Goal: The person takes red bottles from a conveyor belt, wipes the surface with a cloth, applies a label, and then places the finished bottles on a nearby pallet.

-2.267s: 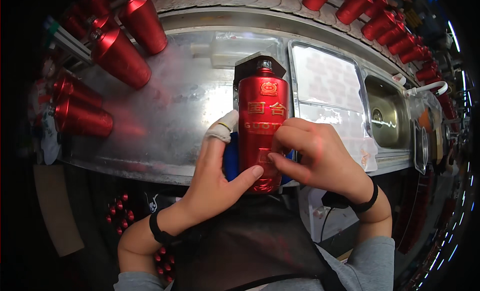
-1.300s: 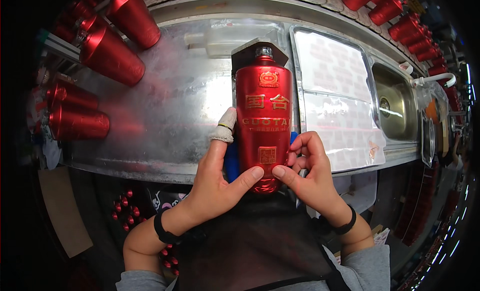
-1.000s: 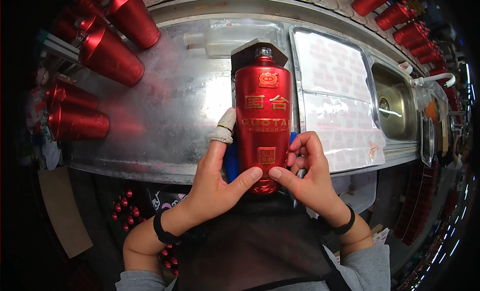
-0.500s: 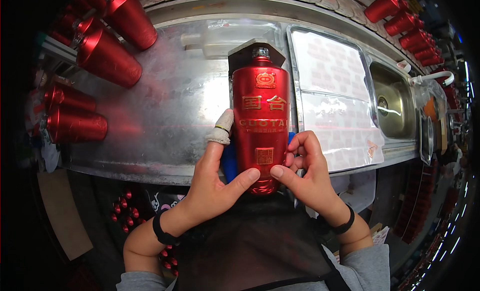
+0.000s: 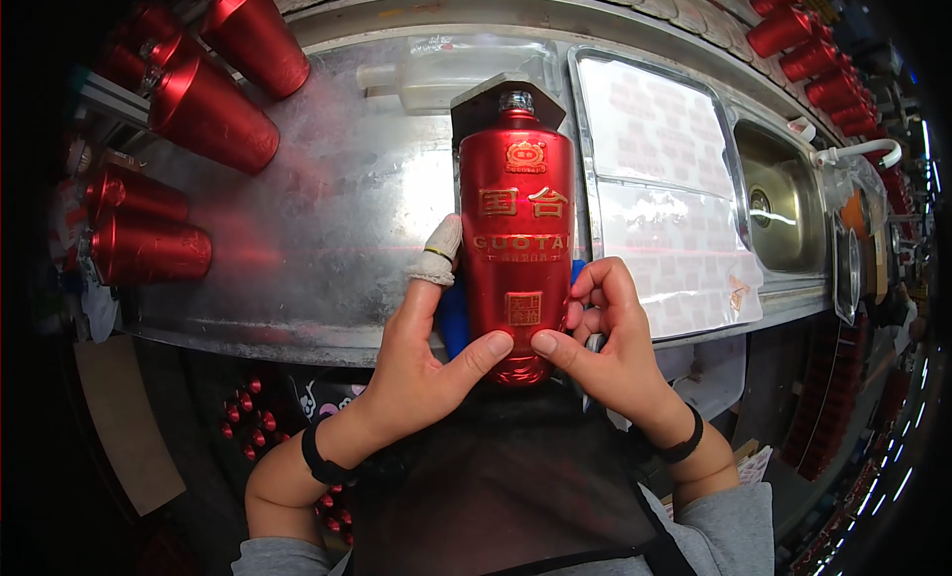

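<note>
A glossy red bottle with gold lettering and a bare glass neck lies in front of me, its neck pointing away. My left hand grips its lower left side, thumb on the front near the base; a white cover wraps the index finger. On the other side my right hand holds the bottle, thumb pressed on the front and fingers curled at its edge. Under the bottle shows a dark angular support, with a blue piece beside its lower part. Most of the support is hidden.
Red bottles stand at the left of the metal worktop. A clear glass bottle lies behind. To the right are a tray of printed label sheets and a sink with a white tap. More red bottles line the far-right belt.
The red bottles on the far-right belt have shifted a little toward the back. My hands and the held bottle have barely moved.
</note>
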Motion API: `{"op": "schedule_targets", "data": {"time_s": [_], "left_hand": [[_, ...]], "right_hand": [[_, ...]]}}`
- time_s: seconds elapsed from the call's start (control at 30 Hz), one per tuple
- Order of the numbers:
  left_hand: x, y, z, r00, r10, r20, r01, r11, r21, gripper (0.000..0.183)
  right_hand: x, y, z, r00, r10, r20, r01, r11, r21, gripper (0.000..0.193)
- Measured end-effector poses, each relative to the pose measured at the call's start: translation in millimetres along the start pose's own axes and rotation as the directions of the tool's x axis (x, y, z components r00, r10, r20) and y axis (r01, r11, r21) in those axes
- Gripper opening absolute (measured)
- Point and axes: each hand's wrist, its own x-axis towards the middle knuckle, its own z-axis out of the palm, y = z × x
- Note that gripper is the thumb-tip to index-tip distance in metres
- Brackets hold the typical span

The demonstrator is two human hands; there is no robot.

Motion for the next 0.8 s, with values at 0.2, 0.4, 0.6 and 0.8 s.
{"op": "schedule_targets", "data": {"time_s": [0.2, 0.4, 0.6, 0.8], "left_hand": [[4.5, 4.4, 7.4, 0.998, 0.044, -0.039, -0.044, 0.999, -0.001, 0.087], [7.5, 9.0, 11.7, 0.997, -0.002, -0.078, 0.000, 1.000, -0.023, 0.086], [7.4, 9.5, 12.9, 0.997, -0.035, -0.064, 0.032, 0.999, -0.040, 0.083], [5.9, 6.6, 13.3, 0.996, -0.058, -0.074, 0.053, 0.996, -0.074, 0.080]], "right_hand": [[1.1, -1.1, 1.6, 1.000, 0.024, -0.010, -0.024, 0.999, 0.035, 0.050], [0.4, -0.7, 1.6, 1.000, -0.007, -0.015, 0.006, 1.000, -0.025, 0.051], [0.4, 0.3, 1.2, 0.999, -0.030, -0.018, 0.029, 0.999, -0.027, 0.054], [0.0, -0.1, 1.2, 0.998, -0.063, -0.018, 0.062, 0.996, -0.069, 0.055]]}}
